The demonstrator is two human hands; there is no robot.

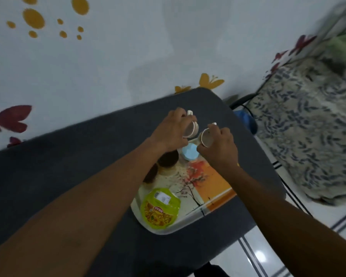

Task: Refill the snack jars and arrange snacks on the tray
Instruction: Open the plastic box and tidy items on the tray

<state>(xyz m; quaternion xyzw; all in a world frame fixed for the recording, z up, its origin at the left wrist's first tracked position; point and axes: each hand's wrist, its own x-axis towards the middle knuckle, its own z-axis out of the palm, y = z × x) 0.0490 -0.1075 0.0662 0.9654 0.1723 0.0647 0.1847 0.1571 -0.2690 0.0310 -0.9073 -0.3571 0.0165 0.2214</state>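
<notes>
A tray [214, 198] printed with an orange tree picture lies on the dark grey table [72, 168]. My left hand [171, 132] grips a small white cup [191, 127], tilted, above the tray's far end. My right hand [220, 149] grips a second white cup [205, 137], also tilted, its brownish inside facing me. Below the two cups a light blue jar lid [190, 153] shows on the tray. Two dark brown round lids or jars [167, 159] sit partly hidden under my left forearm. A green and yellow snack packet [160, 208] lies at the tray's near end.
The table stands against a white wall [128, 47] with butterfly and dot stickers. A bed or seat with a blue leaf-patterned cover [308, 126] is to the right. A blue object [246, 120] sits beyond the table's right edge. White tiled floor [268, 254] shows at lower right.
</notes>
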